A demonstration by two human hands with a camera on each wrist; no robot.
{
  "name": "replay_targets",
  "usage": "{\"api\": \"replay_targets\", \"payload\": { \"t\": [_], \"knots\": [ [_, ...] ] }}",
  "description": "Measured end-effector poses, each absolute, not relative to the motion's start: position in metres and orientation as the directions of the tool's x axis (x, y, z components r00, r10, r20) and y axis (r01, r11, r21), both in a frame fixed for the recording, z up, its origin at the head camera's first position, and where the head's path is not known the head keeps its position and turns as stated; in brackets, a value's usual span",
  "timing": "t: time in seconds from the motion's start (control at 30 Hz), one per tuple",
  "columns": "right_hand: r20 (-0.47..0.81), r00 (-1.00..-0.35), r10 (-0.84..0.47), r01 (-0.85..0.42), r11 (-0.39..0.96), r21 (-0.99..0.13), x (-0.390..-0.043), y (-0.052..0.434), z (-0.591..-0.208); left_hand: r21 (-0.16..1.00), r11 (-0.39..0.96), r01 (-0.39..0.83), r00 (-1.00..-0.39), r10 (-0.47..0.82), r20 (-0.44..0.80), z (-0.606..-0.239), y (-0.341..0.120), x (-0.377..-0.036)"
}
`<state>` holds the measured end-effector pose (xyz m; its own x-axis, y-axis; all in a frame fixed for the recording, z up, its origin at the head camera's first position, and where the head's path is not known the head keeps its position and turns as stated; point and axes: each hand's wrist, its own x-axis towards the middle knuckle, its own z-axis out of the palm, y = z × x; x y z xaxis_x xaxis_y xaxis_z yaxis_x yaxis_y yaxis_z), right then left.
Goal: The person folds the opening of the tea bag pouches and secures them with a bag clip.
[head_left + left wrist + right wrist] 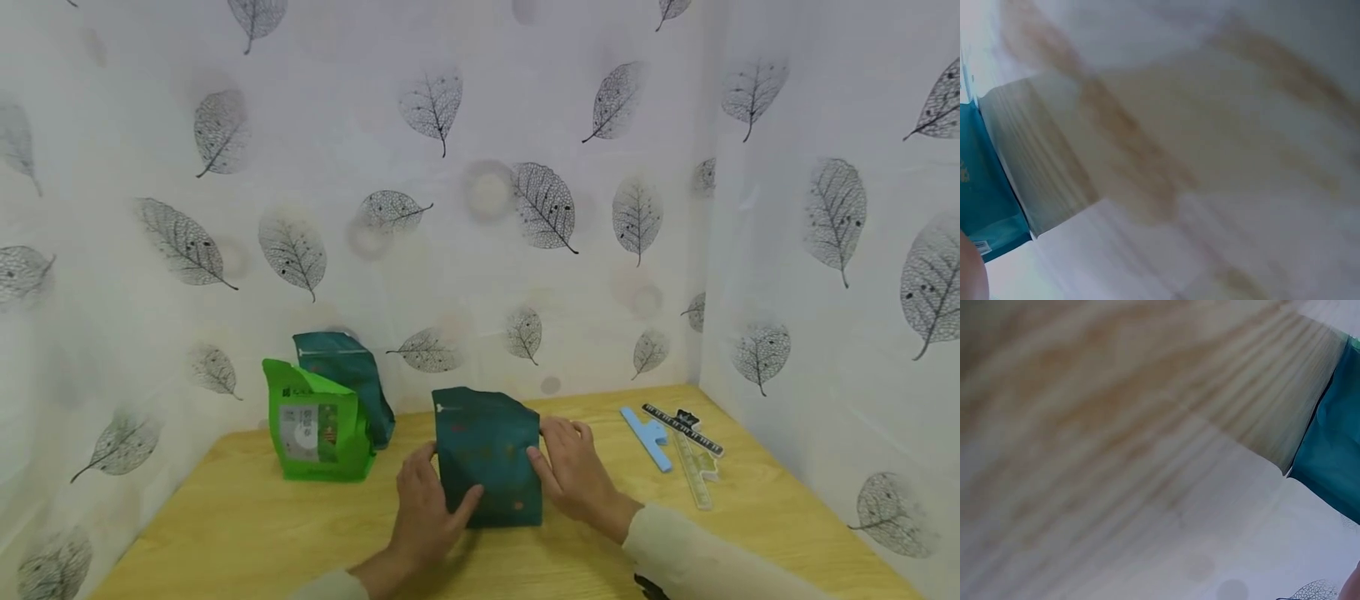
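A: Gripping the dark teal pouch (487,457) from both sides, the two hands keep it upright on the wooden table (247,525), near the centre; confirm the hand states.

B: Left hand (427,508): fingers lie along the pouch's left edge and lower front, thumb against the side; it holds the pouch. Right hand (573,471): fingers curl over the right edge, thumb on the front face; it also holds the pouch. Both wrists sit low, near the table surface; the forearms enter from the near edge, the right one in a pale sleeve (697,554).

A: Progress, as far as the views allow?

B: Judgement only: the pouch stands apart from the two others, so it appears to be the one in hand; its top looks closed and nothing lies beside it; whatever handling is intended looks barely begun. The bright green pouch (318,433) and a second teal pouch (348,375) behind it stand far left, untouched.

A: Other items?

B: A light blue tool (647,435), a black ruler (682,427) and a clear ruler (693,468) lie far right, well apart from the hands; leaf-print sheeting (480,167) walls the table.

A: Wrist views?

B: Both blurred; each shows only table grain and an edge of the teal pouch (985,194) (1335,456).
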<state>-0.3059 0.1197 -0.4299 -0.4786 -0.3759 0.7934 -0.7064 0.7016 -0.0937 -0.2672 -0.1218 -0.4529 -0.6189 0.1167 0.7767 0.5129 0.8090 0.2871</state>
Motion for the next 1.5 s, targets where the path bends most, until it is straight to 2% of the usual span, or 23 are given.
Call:
{"api": "replay_targets", "payload": {
  "t": [0.17,0.33,0.5,0.7,0.93,1.07,1.2,1.33,1.5],
  "knots": [
    [0.793,-0.476,-0.380,-0.705,0.704,-0.086,-0.307,0.122,-0.432,0.338,0.791,0.510,-0.658,0.105,0.746,-0.448,-0.123,-0.265],
    [0.783,-0.465,-0.412,-0.715,0.697,-0.058,-0.309,0.128,-0.430,0.338,0.801,0.494,-0.703,0.140,0.697,-0.439,-0.128,-0.265],
    [0.771,-0.463,-0.438,-0.720,0.693,-0.039,-0.310,0.134,-0.422,0.319,0.799,0.509,-0.705,0.174,0.688,-0.424,-0.134,-0.268],
    [0.776,-0.446,-0.446,-0.725,0.688,-0.021,-0.311,0.138,-0.408,0.291,0.763,0.577,-0.638,0.198,0.744,-0.399,-0.140,-0.275],
    [0.781,-0.427,-0.455,-0.737,0.675,-0.009,-0.314,0.139,-0.393,0.198,0.737,0.647,-0.532,0.249,0.809,-0.369,-0.145,-0.277],
    [0.797,-0.404,-0.449,-0.750,0.661,-0.007,-0.315,0.139,-0.383,0.152,0.742,0.653,-0.507,0.279,0.815,-0.350,-0.142,-0.277],
    [0.816,-0.381,-0.434,-0.764,0.645,-0.014,-0.319,0.137,-0.372,0.129,0.776,0.617,-0.542,0.300,0.785,-0.329,-0.136,-0.280],
    [0.819,-0.392,-0.419,-0.765,0.642,-0.038,-0.322,0.133,-0.359,0.118,0.810,0.574,-0.611,0.328,0.720,-0.307,-0.127,-0.288],
    [0.763,-0.498,-0.412,-0.741,0.660,-0.127,-0.322,0.129,-0.347,0.093,0.853,0.513,-0.718,0.368,0.591,-0.285,-0.110,-0.297]
  ]
}}
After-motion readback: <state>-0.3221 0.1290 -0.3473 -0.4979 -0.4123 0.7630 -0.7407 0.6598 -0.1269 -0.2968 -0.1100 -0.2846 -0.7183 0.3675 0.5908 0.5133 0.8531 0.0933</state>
